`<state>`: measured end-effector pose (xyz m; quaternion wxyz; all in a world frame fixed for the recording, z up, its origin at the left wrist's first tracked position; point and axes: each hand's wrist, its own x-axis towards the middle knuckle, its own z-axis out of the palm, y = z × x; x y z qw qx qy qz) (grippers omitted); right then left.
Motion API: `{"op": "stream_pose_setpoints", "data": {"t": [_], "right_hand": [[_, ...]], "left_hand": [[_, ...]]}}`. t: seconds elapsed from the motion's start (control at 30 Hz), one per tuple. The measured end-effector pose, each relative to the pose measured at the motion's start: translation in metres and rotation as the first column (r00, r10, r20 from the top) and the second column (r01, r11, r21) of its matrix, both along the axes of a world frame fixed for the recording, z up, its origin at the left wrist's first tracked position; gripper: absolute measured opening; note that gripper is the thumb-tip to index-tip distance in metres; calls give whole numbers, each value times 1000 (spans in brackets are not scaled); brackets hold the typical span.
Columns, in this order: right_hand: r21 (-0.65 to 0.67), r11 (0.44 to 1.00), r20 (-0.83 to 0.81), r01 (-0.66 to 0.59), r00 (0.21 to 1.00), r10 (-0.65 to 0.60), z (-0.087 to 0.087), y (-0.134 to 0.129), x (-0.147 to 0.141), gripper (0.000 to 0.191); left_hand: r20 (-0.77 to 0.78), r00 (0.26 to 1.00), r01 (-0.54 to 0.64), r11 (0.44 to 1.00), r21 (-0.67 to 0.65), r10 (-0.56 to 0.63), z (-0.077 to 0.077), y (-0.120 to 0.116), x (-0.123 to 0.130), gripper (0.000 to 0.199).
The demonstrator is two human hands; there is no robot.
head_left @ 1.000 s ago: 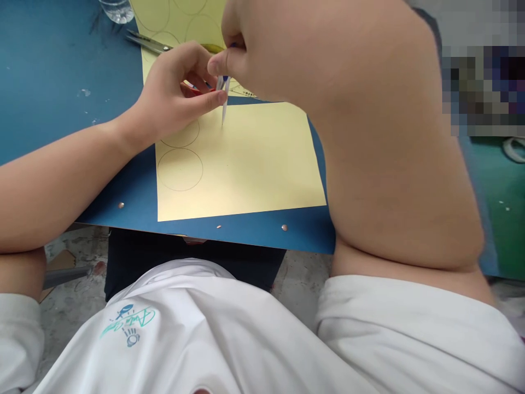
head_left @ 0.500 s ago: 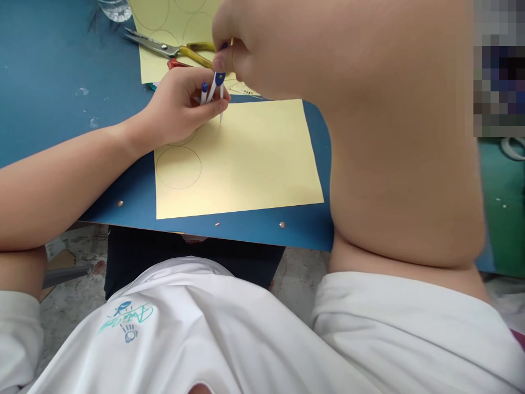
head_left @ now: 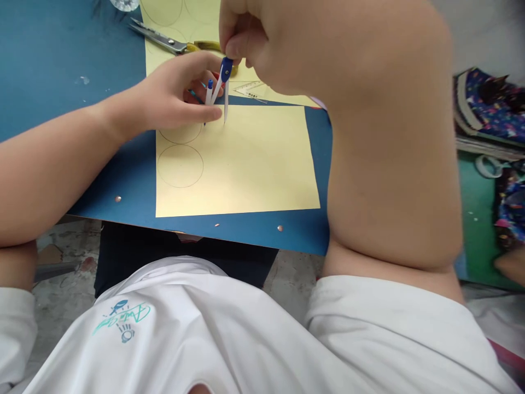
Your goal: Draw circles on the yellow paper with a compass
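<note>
My right hand (head_left: pixel 256 41) pinches the top of a blue and white drawing compass (head_left: pixel 226 71) between thumb and fingers. The compass stands a little tilted over a yellow sheet of paper (head_left: pixel 254 158), its legs slightly apart and their tips at the sheet's upper part. A pencil or pen with a blue end is fixed in one leg. My left hand (head_left: pixel 176 93) is around the legs, thumb stretched out and fingers curved apart, not visibly gripping them. Two drawn circles show at the sheet's left side, the upper one partly covered by my left hand.
Behind my hands, yellow-handled scissors (head_left: pixel 164 41) lie on a second yellow sheet (head_left: pixel 200 24) with drawn circles. A clear set square (head_left: pixel 250 89) lies near its front edge. A clear object stands at the back left of the blue table (head_left: pixel 82 158). Another person's patterned sleeve (head_left: pixel 511 208) is at right.
My left thumb and fingers have spread apart around the compass legs, baring more of them. My right hand still pinches the top. The view has shifted slightly, showing more at right.
</note>
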<state>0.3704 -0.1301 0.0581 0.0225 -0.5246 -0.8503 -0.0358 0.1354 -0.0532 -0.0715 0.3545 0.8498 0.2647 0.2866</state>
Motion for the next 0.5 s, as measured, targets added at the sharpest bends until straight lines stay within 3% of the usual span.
{"op": "stream_pose_setpoints", "data": {"t": [0.03,0.2,0.37,0.5], "right_hand": [[4,1000,-16,-11,1000,11,-2,3,0,47],[26,999,15,25,1000,-25,-7,12,-4,53],[35,991,214,132,967,-137,0,7,-9,74],[21,994,278,106,954,-108,3,4,-2,83]], "left_hand": [[-31,1000,1,1000,-4,-1,3,3,-8,93],[-160,976,-124,979,161,150,16,13,-37,71],[-200,952,-169,943,286,231,21,12,-40,52],[-254,943,-137,946,294,216,23,9,-38,49]]}}
